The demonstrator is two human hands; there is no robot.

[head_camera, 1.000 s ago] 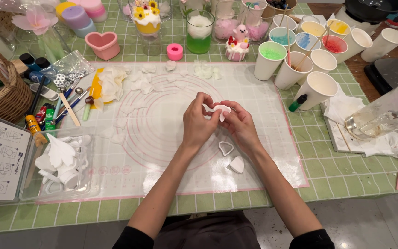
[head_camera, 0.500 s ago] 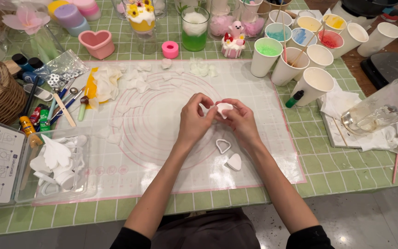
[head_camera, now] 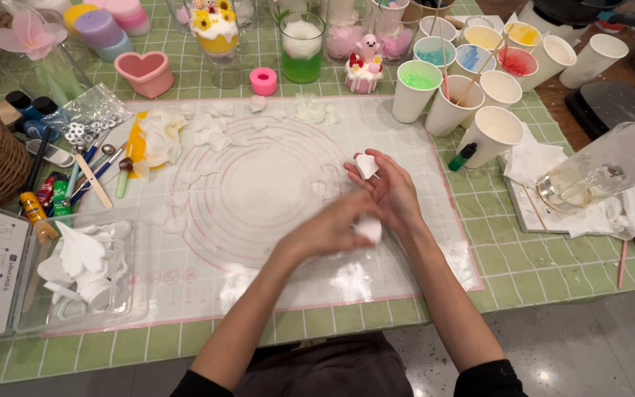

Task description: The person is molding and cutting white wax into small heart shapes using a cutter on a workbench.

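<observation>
Here the right hand (head_camera: 391,192) pinches a small white petal piece (head_camera: 366,165) at its fingertips, right of the mat's (head_camera: 259,242) centre, while the blurred left hand (head_camera: 332,228) closes on another white lump (head_camera: 368,230). Keeping pressure light should avoid tearing the thin edge.

The scene is evenly and brightly lit from above, and only soft shadows are cast. The left hand (head_camera: 332,229) is smeared by motion blur; glare is seen on the mat (head_camera: 347,283).
</observation>
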